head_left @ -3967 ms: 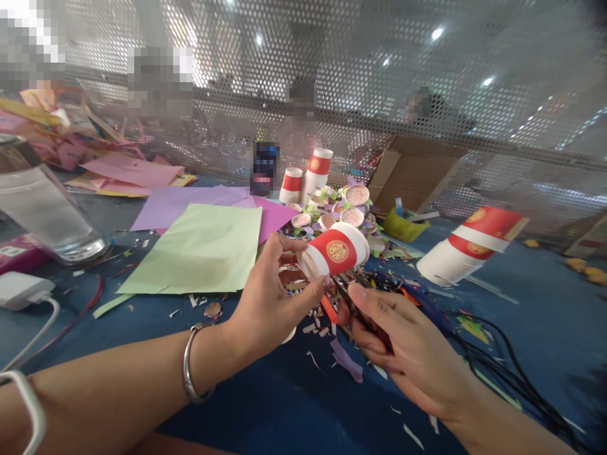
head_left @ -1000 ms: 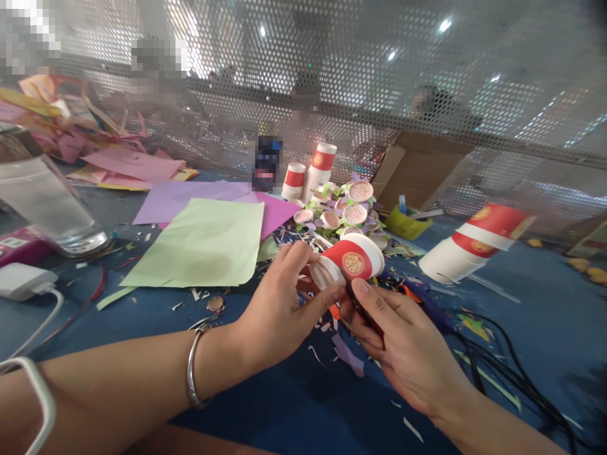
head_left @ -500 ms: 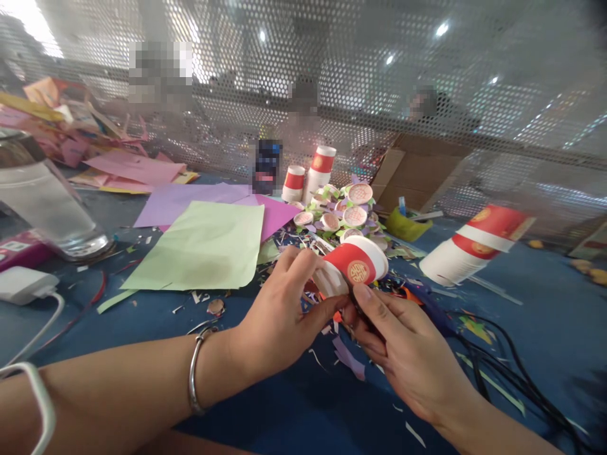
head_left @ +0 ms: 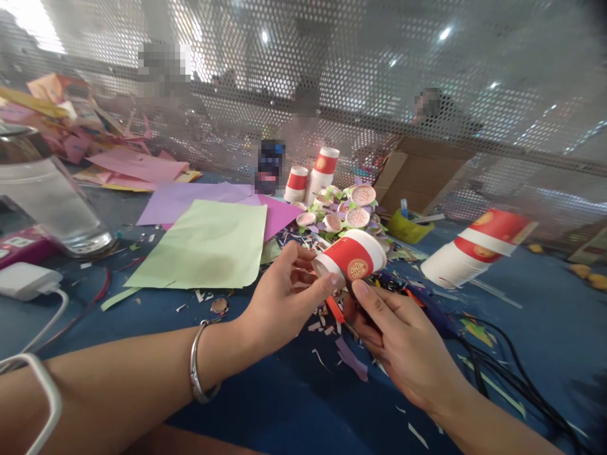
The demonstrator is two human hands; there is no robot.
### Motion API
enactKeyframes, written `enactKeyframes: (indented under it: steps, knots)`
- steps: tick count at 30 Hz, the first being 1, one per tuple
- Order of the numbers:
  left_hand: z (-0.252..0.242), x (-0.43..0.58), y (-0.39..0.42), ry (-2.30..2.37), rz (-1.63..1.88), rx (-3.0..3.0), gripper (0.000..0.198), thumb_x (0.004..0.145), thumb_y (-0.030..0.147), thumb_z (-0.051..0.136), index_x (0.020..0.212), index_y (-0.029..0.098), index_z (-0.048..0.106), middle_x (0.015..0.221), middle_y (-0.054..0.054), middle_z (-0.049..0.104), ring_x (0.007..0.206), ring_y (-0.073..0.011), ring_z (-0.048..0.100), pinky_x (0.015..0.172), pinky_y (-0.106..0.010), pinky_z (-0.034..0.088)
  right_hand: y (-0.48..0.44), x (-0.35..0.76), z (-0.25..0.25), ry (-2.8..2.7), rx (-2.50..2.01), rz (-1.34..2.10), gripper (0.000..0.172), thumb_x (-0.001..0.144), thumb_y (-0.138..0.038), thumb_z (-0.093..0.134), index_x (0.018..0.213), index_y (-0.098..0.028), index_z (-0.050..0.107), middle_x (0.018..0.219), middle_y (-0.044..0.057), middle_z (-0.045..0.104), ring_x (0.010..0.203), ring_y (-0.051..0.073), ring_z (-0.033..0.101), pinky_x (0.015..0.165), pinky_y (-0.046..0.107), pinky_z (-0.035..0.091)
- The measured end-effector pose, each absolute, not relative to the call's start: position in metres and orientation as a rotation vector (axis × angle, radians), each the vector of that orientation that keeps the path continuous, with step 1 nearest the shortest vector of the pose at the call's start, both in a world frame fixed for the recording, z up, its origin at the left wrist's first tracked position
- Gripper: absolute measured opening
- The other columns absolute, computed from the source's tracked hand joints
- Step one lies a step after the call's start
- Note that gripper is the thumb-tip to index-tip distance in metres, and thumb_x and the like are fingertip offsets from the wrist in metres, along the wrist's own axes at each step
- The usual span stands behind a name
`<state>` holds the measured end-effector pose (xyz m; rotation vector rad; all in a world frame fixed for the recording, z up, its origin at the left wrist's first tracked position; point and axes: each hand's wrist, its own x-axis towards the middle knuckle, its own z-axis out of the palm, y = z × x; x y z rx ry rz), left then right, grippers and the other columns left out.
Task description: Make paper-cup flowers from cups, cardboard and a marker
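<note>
cup [head_left: 348,253] tilts, held in our left grip [head_left: 287,297]; our right grip [head_left: 401,338] clasps a mostly hidden dark tool [head_left: 366,309] beside it.

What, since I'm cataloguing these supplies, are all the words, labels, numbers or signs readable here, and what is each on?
"囍": probably this double-happiness sign, gold, on the paper cup in the left hand; not sharp.
Tilted cup stack: gold emblems, too small to read.
Taller rear cup stack: emblem too small to read.
Dark upright device: pixelated, unreadable.
Magenta box: pale label, too blurred to read.
</note>
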<state>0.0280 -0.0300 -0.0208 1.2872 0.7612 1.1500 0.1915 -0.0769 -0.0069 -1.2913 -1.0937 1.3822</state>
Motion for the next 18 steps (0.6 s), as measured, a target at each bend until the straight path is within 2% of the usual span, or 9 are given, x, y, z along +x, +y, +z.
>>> enactKeyframes:
  steps: [8, 14, 18]
  knots:
    - [-0.0226, 0.0269, -0.0351, 0.727, 1.149, 1.481, 0.027, 0.09, 0.037, 0.071, 0.094, 0.02, 0.049, 0.086, 0.0, 0.06, 0.078, -0.0121, 0.058, 0.063, -0.024, 0.051, -0.0804, 0.194, -0.0092, -1.142, -1.296, 1.355, 0.052, 0.086, -0.065, 0.067, 0.069, -0.018, 0.051, 0.053, -0.01, 0.028, 0.044, 0.004, 0.02, 0.039, 0.019, 0.013]
    - [-0.0192, 0.0281, -0.034, 0.725, 1.207, 1.55, 0.026, 0.088, 0.032, 0.07, 0.097, 0.019, 0.05, 0.094, -0.004, 0.061, 0.086, -0.0149, 0.061, 0.066, -0.025, 0.058, -0.0796, 0.1939, -0.0051, -1.169, -1.274, 1.33, 0.053, 0.084, -0.066, 0.068, 0.068, -0.019, 0.051, 0.05, -0.01, 0.028, 0.042, 0.004, 0.021, 0.038, 0.02, 0.013]
    - [-0.0205, 0.0271, -0.0343, 0.74, 1.255, 1.677, 0.021, 0.086, 0.024, 0.069, 0.098, 0.019, 0.053, 0.104, -0.007, 0.059, 0.094, -0.0164, 0.062, 0.078, -0.03, 0.064, -0.0813, 0.193, -0.0052, -1.187, -1.274, 1.311, 0.053, 0.085, -0.067, 0.066, 0.068, -0.02, 0.051, 0.05, -0.009, 0.03, 0.042, 0.004, 0.023, 0.038, 0.02, 0.013]
